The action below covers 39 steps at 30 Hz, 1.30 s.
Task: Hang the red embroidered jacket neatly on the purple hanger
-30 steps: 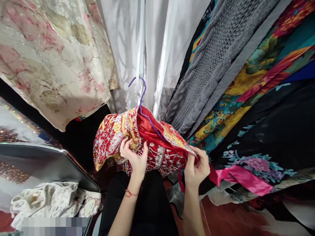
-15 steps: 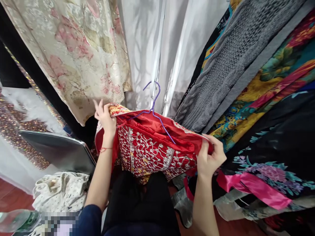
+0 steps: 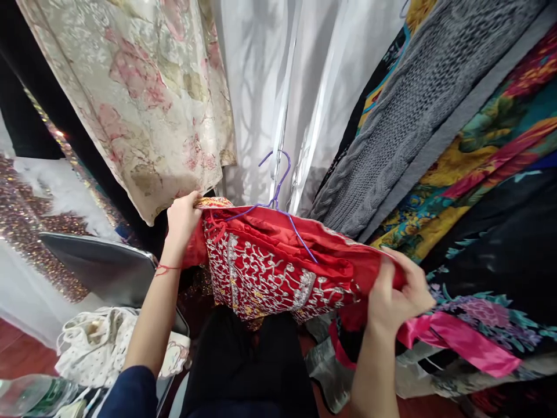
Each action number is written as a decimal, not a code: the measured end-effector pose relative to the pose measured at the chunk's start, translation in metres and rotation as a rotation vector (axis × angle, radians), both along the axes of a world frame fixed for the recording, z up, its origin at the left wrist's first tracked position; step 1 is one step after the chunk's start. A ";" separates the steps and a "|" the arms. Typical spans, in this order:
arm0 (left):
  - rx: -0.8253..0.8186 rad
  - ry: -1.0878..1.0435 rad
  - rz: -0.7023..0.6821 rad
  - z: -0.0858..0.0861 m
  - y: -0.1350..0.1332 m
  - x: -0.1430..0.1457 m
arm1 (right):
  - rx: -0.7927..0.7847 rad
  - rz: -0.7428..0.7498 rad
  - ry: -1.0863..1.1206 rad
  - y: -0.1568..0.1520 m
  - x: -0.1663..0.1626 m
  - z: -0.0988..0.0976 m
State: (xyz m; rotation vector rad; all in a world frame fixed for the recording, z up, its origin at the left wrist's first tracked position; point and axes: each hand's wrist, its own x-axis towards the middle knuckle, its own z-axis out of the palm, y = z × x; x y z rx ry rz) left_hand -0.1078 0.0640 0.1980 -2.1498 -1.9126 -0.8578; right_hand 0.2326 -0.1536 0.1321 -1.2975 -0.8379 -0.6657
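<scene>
Both hands clamp on, well apart: left hand (image 3: 183,220) and right hand (image 3: 399,293) grip opposite ends of the red embroidered garment (image 3: 265,270), above the legs (image 3: 255,366)! Soft, probably slippery lining (image 3: 333,247); heavier embroidery, perhaps; those edges suit gripping.

A clothes shop or dressing room is suggested; which, cannot be told. Left of the white drape (image 3: 252,98), a floral garment (image 3: 161,122) is hung; right of it, a grey knit (image 3: 400,116) and a printed garment (image 3: 474,157); before it, a purple hanger (image 3: 277,195).
</scene>
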 end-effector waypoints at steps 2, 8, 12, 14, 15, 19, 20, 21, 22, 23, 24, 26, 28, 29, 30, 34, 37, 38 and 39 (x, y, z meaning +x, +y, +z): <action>0.104 0.015 -0.076 0.012 -0.013 -0.006 | 0.077 -0.140 -0.011 -0.009 -0.004 0.009; -0.143 0.021 -0.254 -0.009 -0.029 -0.039 | -0.133 -0.009 -0.141 -0.030 -0.017 -0.024; -0.338 -0.022 -0.393 -0.039 -0.025 -0.044 | -0.302 0.091 -0.180 -0.032 -0.023 -0.053; -0.328 -0.049 -0.411 -0.041 -0.025 -0.037 | -0.301 0.074 -0.151 -0.030 -0.023 -0.053; -0.287 -0.061 -0.403 -0.038 -0.027 -0.033 | -0.290 0.050 -0.141 -0.029 -0.022 -0.049; 0.006 -0.081 -0.258 -0.012 -0.049 -0.010 | -0.182 -0.150 -0.108 -0.036 -0.022 -0.006; 0.078 -0.082 -0.224 -0.007 -0.059 -0.005 | -0.143 -0.213 -0.084 -0.042 -0.025 0.006; 0.132 -0.080 -0.198 -0.004 -0.071 -0.001 | -0.087 -0.280 -0.051 -0.049 -0.029 0.017; 0.164 -0.075 -0.190 -0.003 -0.084 0.002 | -0.052 -0.339 -0.014 -0.057 -0.035 0.024; 0.174 -0.064 -0.185 -0.006 -0.097 0.005 | -0.049 -0.378 0.019 -0.064 -0.041 0.027; 0.142 -0.029 -0.189 -0.010 -0.110 0.008 | -0.074 -0.379 0.025 -0.071 -0.048 0.026; 0.013 0.066 -0.245 -0.026 -0.133 0.015 | -0.169 -0.252 -0.074 -0.078 -0.061 0.009; -0.069 0.112 -0.301 -0.045 -0.149 0.026 | -0.326 -0.010 -0.234 -0.074 -0.071 -0.020; -0.075 0.098 -0.327 -0.054 -0.154 0.035 | -0.387 0.075 -0.279 -0.068 -0.075 -0.035; -0.072 0.066 -0.370 -0.062 -0.158 0.045 | -0.426 0.127 -0.278 -0.062 -0.078 -0.050; -0.168 -0.126 -0.823 -0.083 -0.151 0.097 | -0.495 0.244 -0.171 -0.043 -0.081 -0.082; -0.192 -0.381 -1.083 -0.095 -0.129 0.137 | -0.503 0.301 -0.113 -0.044 -0.074 -0.079; -0.180 -0.493 -1.133 -0.100 -0.121 0.149 | -0.502 0.310 -0.099 -0.045 -0.070 -0.075; -0.170 -0.591 -1.167 -0.104 -0.113 0.160 | -0.501 0.316 -0.088 -0.047 -0.066 -0.069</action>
